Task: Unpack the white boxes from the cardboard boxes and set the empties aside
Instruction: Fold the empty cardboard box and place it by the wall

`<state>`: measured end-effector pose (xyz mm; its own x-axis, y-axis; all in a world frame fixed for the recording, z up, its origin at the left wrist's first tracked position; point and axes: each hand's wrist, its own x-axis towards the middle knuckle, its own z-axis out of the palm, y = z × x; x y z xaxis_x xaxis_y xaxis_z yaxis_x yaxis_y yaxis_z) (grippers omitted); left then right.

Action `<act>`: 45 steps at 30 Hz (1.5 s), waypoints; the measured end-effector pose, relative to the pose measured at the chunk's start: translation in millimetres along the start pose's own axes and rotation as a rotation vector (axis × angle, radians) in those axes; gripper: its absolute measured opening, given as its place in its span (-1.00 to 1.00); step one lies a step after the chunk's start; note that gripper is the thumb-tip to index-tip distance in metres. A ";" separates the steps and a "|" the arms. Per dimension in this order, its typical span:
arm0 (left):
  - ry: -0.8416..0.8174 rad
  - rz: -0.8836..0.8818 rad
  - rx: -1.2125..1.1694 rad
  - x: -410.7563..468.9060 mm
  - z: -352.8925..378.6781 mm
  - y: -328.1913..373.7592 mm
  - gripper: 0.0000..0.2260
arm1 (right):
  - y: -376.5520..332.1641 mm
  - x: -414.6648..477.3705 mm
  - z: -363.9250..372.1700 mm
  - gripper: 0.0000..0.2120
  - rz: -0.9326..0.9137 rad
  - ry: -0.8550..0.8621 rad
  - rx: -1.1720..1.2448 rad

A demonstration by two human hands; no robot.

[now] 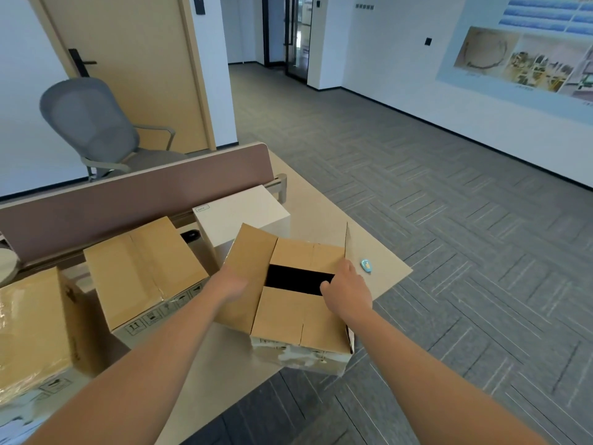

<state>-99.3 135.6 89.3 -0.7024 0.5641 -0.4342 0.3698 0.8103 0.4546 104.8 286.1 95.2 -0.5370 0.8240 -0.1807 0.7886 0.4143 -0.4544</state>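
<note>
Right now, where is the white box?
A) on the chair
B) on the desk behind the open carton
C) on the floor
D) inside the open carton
B: the white box stands on the desk, behind the open carton that both hands are working on.

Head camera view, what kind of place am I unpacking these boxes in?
Most likely an office: a desk with a brown divider panel, a grey mesh office chair behind it, and grey carpet tiles running into a corridor.
</note>
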 end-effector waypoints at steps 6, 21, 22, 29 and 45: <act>0.164 -0.071 0.025 -7.5 -3.9 -2.8 -0.69 | -8.6 -3.3 16.8 -0.66 0.016 -0.098 0.069; -0.134 0.296 -0.108 -17.4 56.9 46.3 -0.69 | 27.1 0.7 47.5 -0.54 -0.048 -0.311 -0.006; -0.138 0.286 -0.083 -14.6 64.7 45.8 -0.70 | 28.7 1.9 47.2 -0.57 -0.033 -0.318 -0.005; -0.084 0.196 0.257 -1.8 116.9 59.1 -0.58 | 37.9 0.0 46.0 -0.65 -0.105 -0.362 -0.171; -0.142 0.134 0.585 40.1 105.3 62.6 -0.11 | 50.0 104.1 23.5 -0.55 -0.330 -0.329 -0.422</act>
<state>-40.2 225.6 18.4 -0.5532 0.6503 -0.5207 0.7502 0.6606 0.0280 81.3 383.6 33.2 -0.7836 0.4920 -0.3793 0.5796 0.7988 -0.1611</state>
